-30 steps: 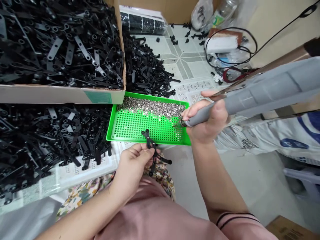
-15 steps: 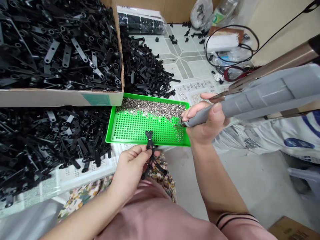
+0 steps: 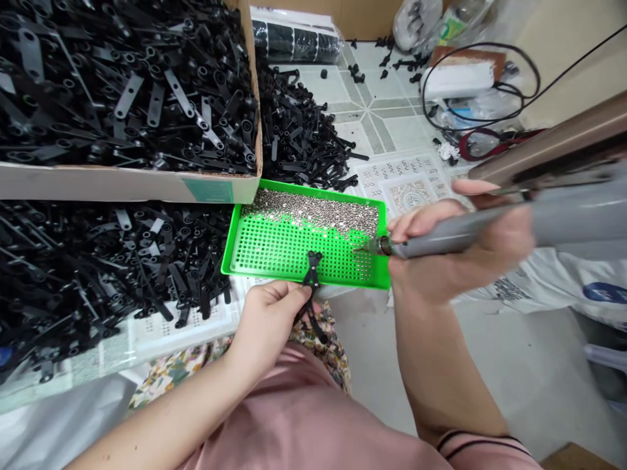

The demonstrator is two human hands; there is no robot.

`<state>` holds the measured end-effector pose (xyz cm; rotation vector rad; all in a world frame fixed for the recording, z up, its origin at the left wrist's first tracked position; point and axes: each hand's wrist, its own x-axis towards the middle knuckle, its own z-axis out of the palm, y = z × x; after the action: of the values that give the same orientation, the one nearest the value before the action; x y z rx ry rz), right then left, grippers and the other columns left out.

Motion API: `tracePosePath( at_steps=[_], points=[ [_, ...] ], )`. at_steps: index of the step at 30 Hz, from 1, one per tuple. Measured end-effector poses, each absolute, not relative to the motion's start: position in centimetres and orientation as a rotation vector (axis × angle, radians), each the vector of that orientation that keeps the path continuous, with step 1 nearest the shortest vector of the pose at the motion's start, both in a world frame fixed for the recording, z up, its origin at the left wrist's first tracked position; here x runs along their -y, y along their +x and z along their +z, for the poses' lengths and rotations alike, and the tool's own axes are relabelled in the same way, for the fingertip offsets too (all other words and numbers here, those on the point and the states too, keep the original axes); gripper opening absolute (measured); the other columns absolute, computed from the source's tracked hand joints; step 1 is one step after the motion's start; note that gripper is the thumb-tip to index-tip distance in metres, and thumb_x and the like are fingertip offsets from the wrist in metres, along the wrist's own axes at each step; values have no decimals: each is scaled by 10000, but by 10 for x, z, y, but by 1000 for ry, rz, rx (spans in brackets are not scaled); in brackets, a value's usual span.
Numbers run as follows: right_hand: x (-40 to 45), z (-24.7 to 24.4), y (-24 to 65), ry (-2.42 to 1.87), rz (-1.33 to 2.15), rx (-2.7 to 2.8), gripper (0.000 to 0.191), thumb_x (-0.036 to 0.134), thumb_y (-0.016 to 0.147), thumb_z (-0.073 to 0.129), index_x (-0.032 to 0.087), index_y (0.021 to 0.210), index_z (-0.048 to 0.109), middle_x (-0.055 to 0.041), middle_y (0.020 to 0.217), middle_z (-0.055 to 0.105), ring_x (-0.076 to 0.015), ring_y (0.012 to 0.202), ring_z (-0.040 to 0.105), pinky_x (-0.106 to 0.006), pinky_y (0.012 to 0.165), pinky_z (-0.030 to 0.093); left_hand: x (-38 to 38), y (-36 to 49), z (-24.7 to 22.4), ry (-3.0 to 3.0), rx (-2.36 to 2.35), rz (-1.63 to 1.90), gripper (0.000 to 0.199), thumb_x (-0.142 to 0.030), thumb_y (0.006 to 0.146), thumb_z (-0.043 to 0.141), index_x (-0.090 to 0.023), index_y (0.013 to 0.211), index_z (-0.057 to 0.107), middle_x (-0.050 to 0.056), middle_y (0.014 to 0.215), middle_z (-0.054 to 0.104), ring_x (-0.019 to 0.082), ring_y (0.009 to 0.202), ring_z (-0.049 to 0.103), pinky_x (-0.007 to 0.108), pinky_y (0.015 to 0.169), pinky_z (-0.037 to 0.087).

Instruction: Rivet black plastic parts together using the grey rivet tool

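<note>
In my left hand I pinch a black jointed plastic piece, just at the near rim of a green perforated tray. Its two round ends reach over the tray; its legs hang below my fingers. My right hand is wrapped round a grey electric screwdriver, held nearly level. The driver's tip points left, over the tray's right part, where screws stand in rows of holes. Loose small silver screws are heaped along the tray's far side. Whether the bit touches a screw I cannot tell.
A cardboard box full of black plastic parts stands left of the tray. More black parts lie heaped before it and behind the tray. A black cable loops at the back right, near plastic bags.
The screwdriver has drawn back to the right with my right hand, and its tip now shows over the rows of screws. The whole view has shifted slightly; my left hand keeps the black piece.
</note>
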<state>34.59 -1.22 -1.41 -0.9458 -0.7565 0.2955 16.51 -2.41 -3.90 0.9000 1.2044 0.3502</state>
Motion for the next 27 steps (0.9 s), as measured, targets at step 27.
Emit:
tracePosePath(
  at_steps=[27],
  points=[
    [24,1,298,-877,788,1014,330,503,771,593,211,917,640,20,504,571,-155,392,533,-320,426,488,24,165,-41,905,-1155,374,288,-334,772,549,-152,553,599,-5,496,558,99,449,392,235,445,289]
  ],
)
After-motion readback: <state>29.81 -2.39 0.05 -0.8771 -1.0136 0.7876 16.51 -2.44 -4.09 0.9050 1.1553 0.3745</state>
